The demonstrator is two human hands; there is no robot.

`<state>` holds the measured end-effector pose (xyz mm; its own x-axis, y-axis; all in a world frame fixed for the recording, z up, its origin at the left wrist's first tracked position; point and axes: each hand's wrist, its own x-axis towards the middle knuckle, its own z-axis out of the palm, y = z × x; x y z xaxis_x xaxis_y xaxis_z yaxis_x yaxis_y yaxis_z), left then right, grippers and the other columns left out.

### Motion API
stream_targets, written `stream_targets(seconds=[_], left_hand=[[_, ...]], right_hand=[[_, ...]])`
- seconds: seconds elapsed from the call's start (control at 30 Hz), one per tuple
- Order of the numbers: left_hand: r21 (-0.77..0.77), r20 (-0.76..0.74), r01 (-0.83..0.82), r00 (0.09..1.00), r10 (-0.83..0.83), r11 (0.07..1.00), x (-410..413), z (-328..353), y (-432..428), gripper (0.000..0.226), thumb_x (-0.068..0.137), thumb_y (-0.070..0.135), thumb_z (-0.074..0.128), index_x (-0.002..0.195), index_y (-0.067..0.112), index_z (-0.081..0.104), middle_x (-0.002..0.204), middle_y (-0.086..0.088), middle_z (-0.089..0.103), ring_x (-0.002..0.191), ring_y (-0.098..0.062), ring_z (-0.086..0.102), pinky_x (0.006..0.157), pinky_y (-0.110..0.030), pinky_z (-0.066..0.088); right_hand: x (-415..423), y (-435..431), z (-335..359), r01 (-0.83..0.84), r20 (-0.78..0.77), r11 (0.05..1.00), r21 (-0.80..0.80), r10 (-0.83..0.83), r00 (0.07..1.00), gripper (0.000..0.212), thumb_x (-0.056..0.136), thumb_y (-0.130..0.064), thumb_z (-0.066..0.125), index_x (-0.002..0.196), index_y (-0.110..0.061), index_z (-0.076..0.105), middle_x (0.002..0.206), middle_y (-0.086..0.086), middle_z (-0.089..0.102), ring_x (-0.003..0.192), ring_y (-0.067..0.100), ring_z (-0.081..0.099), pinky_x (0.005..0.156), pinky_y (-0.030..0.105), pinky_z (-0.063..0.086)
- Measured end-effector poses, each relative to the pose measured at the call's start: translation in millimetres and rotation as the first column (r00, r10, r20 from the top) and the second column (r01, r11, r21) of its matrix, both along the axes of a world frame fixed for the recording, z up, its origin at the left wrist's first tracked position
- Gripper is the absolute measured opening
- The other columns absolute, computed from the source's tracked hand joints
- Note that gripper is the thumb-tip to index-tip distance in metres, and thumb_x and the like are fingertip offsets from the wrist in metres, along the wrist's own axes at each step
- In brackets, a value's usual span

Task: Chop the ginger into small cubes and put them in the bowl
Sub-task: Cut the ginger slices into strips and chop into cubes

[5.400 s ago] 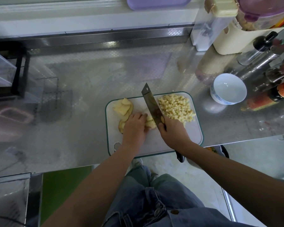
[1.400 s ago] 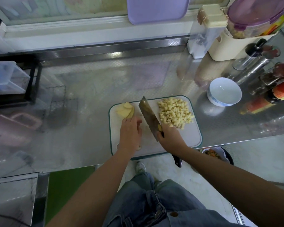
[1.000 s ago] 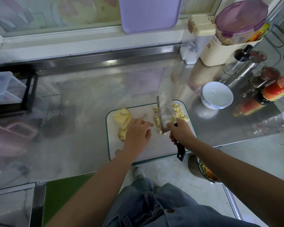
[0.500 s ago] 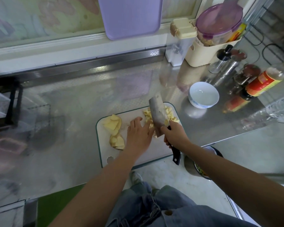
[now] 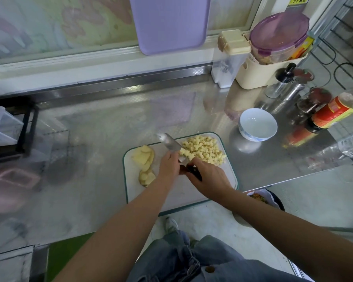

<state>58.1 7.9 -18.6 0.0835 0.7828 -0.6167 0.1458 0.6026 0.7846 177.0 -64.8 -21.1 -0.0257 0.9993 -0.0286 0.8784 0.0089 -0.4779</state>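
Our right hand (image 5: 209, 176) grips the cleaver (image 5: 169, 142) by its handle; our left hand (image 5: 168, 166) lays its fingers together against the blade. Ginger cubes (image 5: 203, 148) are heaped on the cutting board (image 5: 228, 170), near the empty bowl (image 5: 258, 124). Light, loose and probably sticky, they would likely travel best on the blade's flat.

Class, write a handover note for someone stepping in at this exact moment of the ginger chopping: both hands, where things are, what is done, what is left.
Right hand: grips the knife by its handle, blade low over the cutting board, next to the cubes.
Left hand: open, fingers against the blade.
Ginger cubes: heaped on the board's far right corner.
Ginger slices: uncut, in two small stacks on the board's left side.
Bowl: empty, on the counter beyond the board's right corner.
Done: much of the ginger is cubed.
Left: cube the slices, then move all cubes into the bowl.
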Motion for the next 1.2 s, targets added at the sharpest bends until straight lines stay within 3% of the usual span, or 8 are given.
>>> stream_targets(seconds=[0.13, 0.23, 0.43, 0.57, 0.7, 0.9, 1.1, 1.2], left_hand=[[-0.056, -0.004, -0.067, 0.998, 0.067, 0.996, -13, -2, -1, 0.023, 0.097, 0.013, 0.034, 0.094, 0.004, 0.055, 0.099, -0.027, 0.058, 0.095, -0.039, 0.061, 0.089, -0.057, 0.052], [-0.064, -0.002, -0.081, 0.997, 0.081, 0.995, -18, 0, -2, 0.023, 0.095, 0.012, 0.035, 0.074, 0.012, 0.044, 0.076, -0.010, 0.042, 0.075, -0.024, 0.049, 0.077, -0.040, 0.051], [-0.030, 0.022, -0.084, 0.996, 0.084, 0.996, -16, -2, -5, 0.029, 0.097, 0.014, 0.032, 0.101, 0.005, 0.059, 0.089, -0.015, 0.058, 0.078, -0.026, 0.057, 0.076, -0.043, 0.053], [-0.014, -0.012, -0.069, 0.998, 0.069, 0.997, -20, -8, -4, 0.028, 0.097, 0.015, 0.030, 0.093, 0.009, 0.058, 0.081, -0.010, 0.056, 0.066, -0.019, 0.053, 0.053, -0.026, 0.048], [-0.051, 0.011, -0.104, 0.994, 0.104, 0.993, -21, -9, -1, 0.026, 0.094, 0.014, 0.035, 0.078, 0.015, 0.056, 0.079, -0.005, 0.059, 0.067, -0.018, 0.056, 0.040, -0.019, 0.043], [-0.060, -0.071, -0.106, 0.992, 0.101, 0.993, -23, -12, 0, 0.016, 0.092, 0.014, 0.037, 0.079, 0.014, 0.047, 0.078, -0.010, 0.047, 0.073, -0.022, 0.046, 0.062, -0.030, 0.040], [-0.062, -0.057, -0.145, 0.988, 0.141, 0.988, -26, -11, 4, 0.019, 0.093, 0.016, 0.037, 0.093, 0.012, 0.056, 0.085, -0.011, 0.056, 0.079, -0.026, 0.054, 0.062, -0.030, 0.045], [-0.011, -0.086, -0.145, 0.986, 0.143, 0.989, -29, -11, 4, 0.016, 0.091, 0.014, 0.037, 0.081, 0.013, 0.049, 0.078, -0.011, 0.045, 0.072, -0.022, 0.044, 0.061, -0.031, 0.037]], right_hand=[[12, 6, -3, 0.081, -0.180, 0.996, 0.022, -0.075, 0.981, 0.024, 0.098, -0.032, 0.050, 0.114, -0.019, 0.063, 0.103, -0.002, 0.059, 0.087, 0.016, 0.058, 0.072, 0.033, 0.048], [20, 8, -6, 0.098, -0.220, 0.995, 0.018, -0.092, 0.971, 0.034, 0.099, -0.024, 0.051, 0.131, -0.016, 0.058, 0.129, 0.010, 0.050, 0.118, 0.026, 0.049, 0.094, 0.040, 0.045], [5, 10, -7, -0.179, -0.238, 0.982, -0.067, 0.159, 0.958, 0.048, 0.103, -0.036, 0.038, 0.150, -0.030, 0.030, 0.162, -0.004, 0.009, 0.148, 0.016, 0.012, 0.118, 0.043, 0.018], [-7, 11, -14, -0.293, -0.175, 0.948, -0.127, 0.269, 0.947, 0.048, 0.105, -0.039, 0.023, 0.150, -0.043, 0.006, 0.158, -0.013, -0.021, 0.143, 0.002, -0.023, 0.115, 0.040, -0.002], [-9, 17, -21, -0.210, -0.113, 0.959, -0.190, 0.191, 0.975, 0.047, 0.104, -0.042, 0.016, 0.149, -0.046, 0.006, 0.157, -0.009, -0.029, 0.141, 0.005, -0.032, 0.114, 0.034, -0.015], [4, 30, -26, -0.033, 0.002, 0.949, -0.315, 0.036, 0.999, 0.054, 0.103, -0.047, 0.015, 0.154, -0.031, 0.008, 0.157, -0.003, -0.030, 0.141, 0.012, -0.033, 0.118, 0.045, -0.013], [-6, 26, -22, -0.203, -0.030, 0.961, -0.187, 0.201, 0.979, 0.051, 0.100, -0.052, 0.012, 0.150, -0.045, 0.010, 0.157, -0.006, -0.028, 0.141, 0.009, -0.032, 0.115, 0.038, -0.017], [-1, 23, -26, -0.074, -0.019, 0.962, -0.261, 0.072, 0.997, 0.052, 0.103, -0.048, 0.018, 0.153, -0.036, 0.013, 0.158, -0.005, -0.026, 0.143, 0.012, -0.028, 0.118, 0.045, -0.010]])
